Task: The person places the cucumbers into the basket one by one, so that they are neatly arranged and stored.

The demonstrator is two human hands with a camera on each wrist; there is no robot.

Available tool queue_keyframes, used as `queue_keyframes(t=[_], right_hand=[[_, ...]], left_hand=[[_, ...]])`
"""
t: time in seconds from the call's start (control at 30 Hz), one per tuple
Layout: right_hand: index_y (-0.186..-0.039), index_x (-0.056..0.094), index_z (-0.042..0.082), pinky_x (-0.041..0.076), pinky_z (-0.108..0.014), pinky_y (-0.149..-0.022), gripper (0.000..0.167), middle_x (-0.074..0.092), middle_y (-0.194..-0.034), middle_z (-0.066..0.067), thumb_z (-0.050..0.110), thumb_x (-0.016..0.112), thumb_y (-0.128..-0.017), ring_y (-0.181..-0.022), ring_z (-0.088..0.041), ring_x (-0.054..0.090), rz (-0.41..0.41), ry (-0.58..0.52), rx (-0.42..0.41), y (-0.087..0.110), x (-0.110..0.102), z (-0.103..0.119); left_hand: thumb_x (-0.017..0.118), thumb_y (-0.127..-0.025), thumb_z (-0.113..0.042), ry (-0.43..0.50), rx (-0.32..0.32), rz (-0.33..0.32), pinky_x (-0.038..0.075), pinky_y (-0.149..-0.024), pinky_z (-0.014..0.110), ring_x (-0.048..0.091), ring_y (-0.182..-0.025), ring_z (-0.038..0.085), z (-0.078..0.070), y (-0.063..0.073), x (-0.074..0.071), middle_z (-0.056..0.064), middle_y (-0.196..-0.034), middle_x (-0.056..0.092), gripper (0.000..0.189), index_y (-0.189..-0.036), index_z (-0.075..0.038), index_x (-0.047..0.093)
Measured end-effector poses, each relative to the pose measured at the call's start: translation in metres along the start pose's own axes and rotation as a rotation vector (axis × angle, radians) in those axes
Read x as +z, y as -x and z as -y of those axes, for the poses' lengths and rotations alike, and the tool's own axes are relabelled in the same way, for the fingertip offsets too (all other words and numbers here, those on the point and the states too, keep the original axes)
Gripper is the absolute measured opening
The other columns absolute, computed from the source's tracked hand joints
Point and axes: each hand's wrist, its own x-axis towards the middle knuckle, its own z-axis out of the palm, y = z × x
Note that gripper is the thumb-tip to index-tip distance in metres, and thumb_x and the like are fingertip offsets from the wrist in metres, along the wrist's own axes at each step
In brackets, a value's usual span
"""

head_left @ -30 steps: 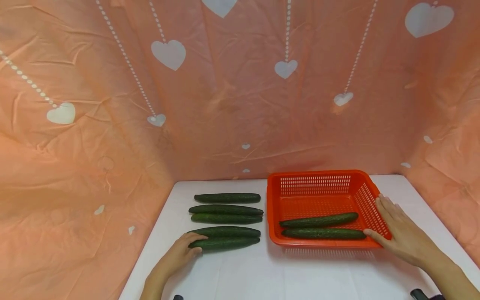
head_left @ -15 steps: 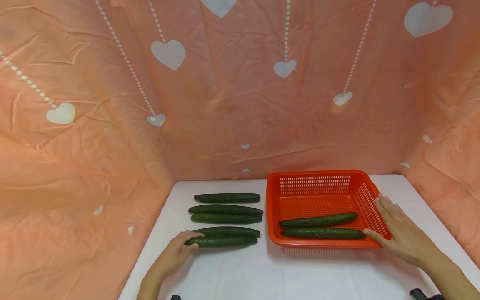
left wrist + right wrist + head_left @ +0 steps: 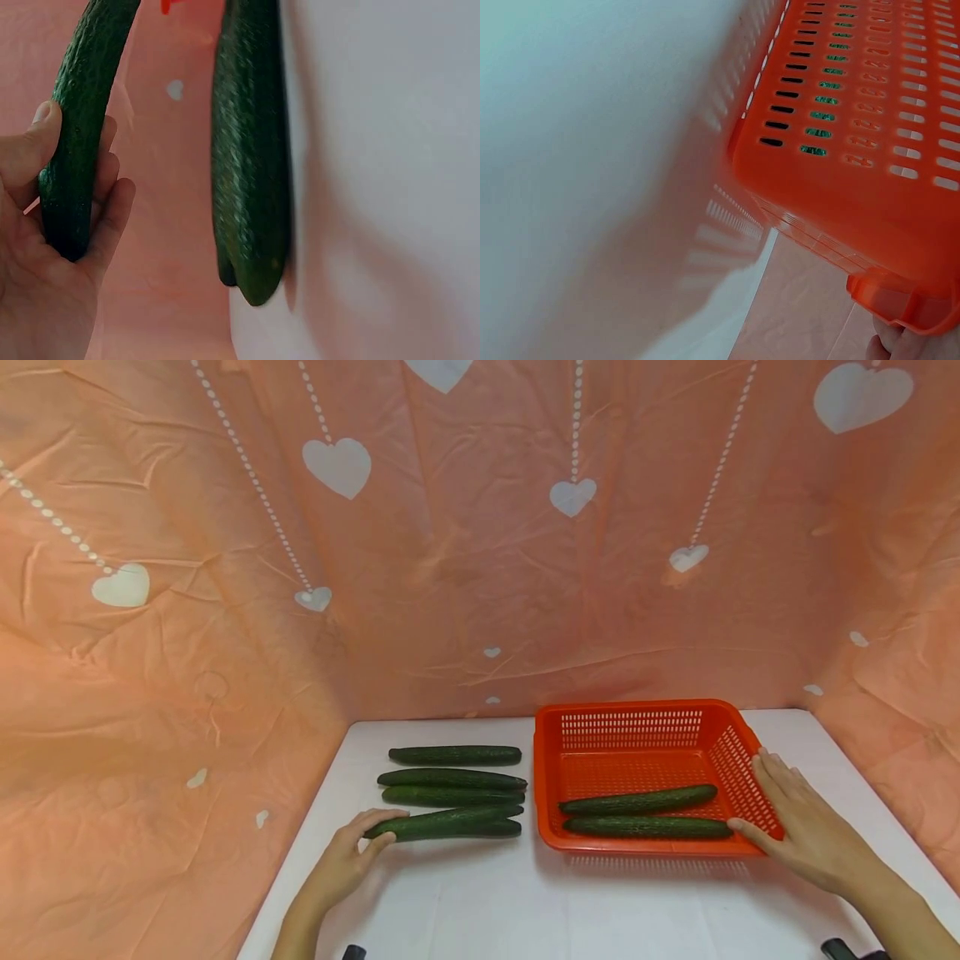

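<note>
Near its left end, my left hand (image 3: 341,864) grips a dark green cucumber (image 3: 82,112), thumb on one side and fingers on the other. The held cucumber slants over another cucumber (image 3: 504,830) and partly hides it in the head view. That lower cucumber lies on the white table. My right hand (image 3: 813,835) rests at the right side of a red plastic basket (image 3: 551,837), fingers extended along the rim and thumb across the front right corner. Inside the basket, two cucumbers (image 3: 648,827) lie side by side towards the front.
Three more cucumbers (image 3: 453,777) lie in rows left of the basket, behind the held one. A peach-coloured cloth (image 3: 450,610) with white hearts hangs behind and beside the white table (image 3: 480,902). Dark objects (image 3: 838,949) show at the bottom edge.
My left hand has taken hold of the front cucumber and raised it from the table, shifting it slightly back over its neighbour. The right hand and basket stay in place.
</note>
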Motion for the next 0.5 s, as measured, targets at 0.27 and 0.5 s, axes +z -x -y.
queue_keyframes(t=[0.27,0.5], right_hand=[[-0.168,0.012,-0.006,-0.022,-0.019,-0.12,0.104,0.006,-0.176,-0.029,0.048,0.07,-0.102,-0.165,-0.041,-0.004,0.037,-0.019,0.04,0.002,0.001,0.0],[-0.167,0.015,-0.009,-0.02,-0.019,-0.122,0.103,0.008,-0.176,-0.03,0.046,0.072,-0.101,-0.165,-0.04,-0.004,0.011,-0.03,0.029,0.001,0.002,0.0]], left_hand=[[0.066,-0.108,-0.017,0.117,0.011,-0.006,0.047,-0.108,0.069,0.053,-0.143,0.042,-0.015,-0.014,0.005,0.001,-0.142,0.069,0.031,-0.139,-0.017,0.071],[0.064,-0.11,-0.018,0.235,-0.006,0.02,0.046,-0.112,0.065,0.055,-0.142,0.035,-0.032,-0.031,0.023,0.002,-0.144,0.068,0.031,-0.14,-0.022,0.071]])
